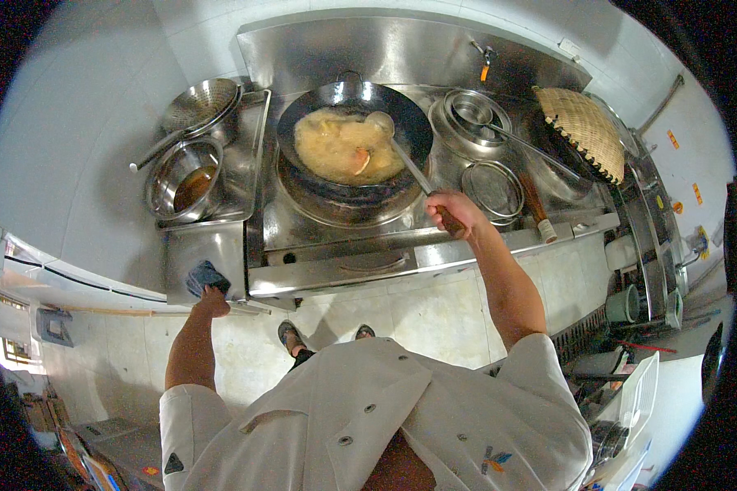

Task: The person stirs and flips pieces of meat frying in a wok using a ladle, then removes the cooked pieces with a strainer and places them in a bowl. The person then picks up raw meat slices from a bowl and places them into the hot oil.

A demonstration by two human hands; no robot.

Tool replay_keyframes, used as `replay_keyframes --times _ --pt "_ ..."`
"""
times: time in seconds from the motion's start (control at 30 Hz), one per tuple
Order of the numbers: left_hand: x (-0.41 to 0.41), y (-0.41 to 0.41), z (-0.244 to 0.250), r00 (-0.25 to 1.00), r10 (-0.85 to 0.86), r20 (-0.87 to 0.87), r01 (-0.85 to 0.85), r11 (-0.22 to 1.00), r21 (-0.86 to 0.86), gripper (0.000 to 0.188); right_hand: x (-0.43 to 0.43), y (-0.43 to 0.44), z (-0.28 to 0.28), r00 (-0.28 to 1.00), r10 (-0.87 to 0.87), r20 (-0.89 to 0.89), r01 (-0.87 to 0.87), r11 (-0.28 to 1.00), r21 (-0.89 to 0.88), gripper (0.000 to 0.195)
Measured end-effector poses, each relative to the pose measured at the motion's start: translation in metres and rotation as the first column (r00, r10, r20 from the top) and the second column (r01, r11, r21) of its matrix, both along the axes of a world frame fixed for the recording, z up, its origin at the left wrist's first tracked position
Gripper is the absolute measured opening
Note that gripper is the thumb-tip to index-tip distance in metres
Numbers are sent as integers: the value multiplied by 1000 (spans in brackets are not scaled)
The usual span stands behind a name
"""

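My right hand (457,213) grips the wooden handle of a long metal ladle (414,169). Its bowl dips into the far right part of a black wok (416,126) on the stove. Pale, frothy liquid (325,144) fills the wok, and an orange-red piece of food (360,161) shows at its surface. Down on the left, my left hand (214,301) holds a folded dark blue cloth (204,277) against the steel counter (206,242); the cloth hides some of the fingers.
Left of the wok are a perforated strainer (199,104) and a steel pot (159,187) with brown liquid. Rightward stand stacked bowls (476,132) with another ladle (528,145), a round mesh skimmer (493,189), a brush (533,196) and a woven bamboo basket (583,129). A tap (485,58) projects behind.
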State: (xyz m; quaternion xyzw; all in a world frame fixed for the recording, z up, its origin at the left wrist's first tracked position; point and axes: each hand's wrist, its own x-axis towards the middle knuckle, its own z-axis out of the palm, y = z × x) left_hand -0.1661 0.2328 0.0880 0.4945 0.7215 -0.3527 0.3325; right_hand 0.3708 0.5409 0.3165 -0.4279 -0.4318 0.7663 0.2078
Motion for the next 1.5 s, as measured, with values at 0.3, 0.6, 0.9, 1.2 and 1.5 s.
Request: replay_keyframes --times 0.3,0.6,0.9,1.2,1.5 --pt "-24 -17 -31 996 -82 24 79 991 105 64 17 -24 14 998 -40 44 38 998 60 13" --pt "-1 -11 2 997 74 7 -74 978 195 64 24 -45 19 990 -70 124 50 986 160 18" --pt "5 -3 13 999 -18 50 9 987 162 71 22 -41 -21 939 -141 315 -8 904 427 18" --pt "-27 -23 -28 1000 0 27 -4 990 144 73 -13 -40 -44 863 -159 479 -169 804 570 24" --pt "-1 -7 7 994 -100 32 99 994 44 72 -22 -17 -62 912 -130 389 -68 888 456 18"
